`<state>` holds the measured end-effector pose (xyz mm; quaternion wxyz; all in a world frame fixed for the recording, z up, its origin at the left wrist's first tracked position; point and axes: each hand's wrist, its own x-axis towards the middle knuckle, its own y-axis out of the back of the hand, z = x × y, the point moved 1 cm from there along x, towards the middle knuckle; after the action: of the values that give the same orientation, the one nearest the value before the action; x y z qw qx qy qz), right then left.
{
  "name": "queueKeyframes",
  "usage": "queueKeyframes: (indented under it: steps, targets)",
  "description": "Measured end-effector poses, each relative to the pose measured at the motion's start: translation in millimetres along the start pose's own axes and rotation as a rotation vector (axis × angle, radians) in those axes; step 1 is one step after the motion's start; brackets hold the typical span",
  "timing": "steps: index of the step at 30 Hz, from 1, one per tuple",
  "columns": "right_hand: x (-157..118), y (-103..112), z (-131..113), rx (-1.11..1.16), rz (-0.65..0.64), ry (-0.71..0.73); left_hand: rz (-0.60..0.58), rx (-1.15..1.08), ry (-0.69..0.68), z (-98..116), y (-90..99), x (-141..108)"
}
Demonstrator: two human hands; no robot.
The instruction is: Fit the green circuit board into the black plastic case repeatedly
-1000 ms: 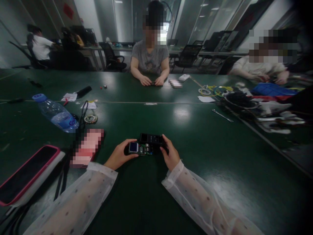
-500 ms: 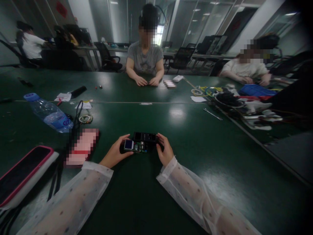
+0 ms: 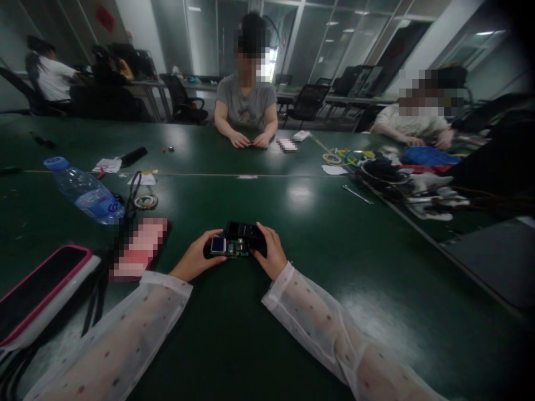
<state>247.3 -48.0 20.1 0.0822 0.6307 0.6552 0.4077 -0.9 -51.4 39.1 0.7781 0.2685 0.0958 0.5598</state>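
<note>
Between my hands is a small circuit board (image 3: 234, 248) with a square screen at its left end. My left hand (image 3: 196, 257) pinches that end, thumb at the near edge and fingers at the far edge. Just behind the board lies a black plastic casing (image 3: 239, 229) with a window and small markings. My right hand (image 3: 272, 252) closes round the right end of the casing, thumb in front and fingers behind. The board overlaps the casing's near side; whether they are joined, I cannot tell.
On the green table (image 3: 234, 345), a water bottle (image 3: 86, 192), a blurred pink phone-like item (image 3: 142, 248) and a pink-rimmed device (image 3: 45, 292) lie left. A wrench (image 3: 358, 194) and a pile of cables (image 3: 388, 167) are right. A person (image 3: 246, 106) sits opposite.
My right hand has moved left and closed onto the right end of the casing. The casing has shifted slightly left; my left hand still holds the board.
</note>
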Motion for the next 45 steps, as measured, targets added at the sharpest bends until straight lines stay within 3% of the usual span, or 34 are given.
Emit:
queueKeyframes:
  steps: [10, 14, 18, 27, 45]
  targets:
    - [0, 1, -2, 0.015, 0.091, -0.004, 0.035, 0.114, -0.028, -3, -3.6, -1]
    - [0, 2, -9, -0.028, -0.008, 0.103, 0.051, 0.156, -0.035, -5, -6.2, 0]
    - [-1, 1, -9, -0.027, -0.091, 0.116, 0.054, 0.176, -0.045, -3, -7.0, 0]
    - [1, 5, -12, 0.089, -0.106, 0.154, 0.027, 0.148, -0.048, -4, -4.5, 1]
    - [1, 6, -12, 0.105, -0.079, 0.128, 0.033, 0.078, -0.01, -8, -3.9, 2]
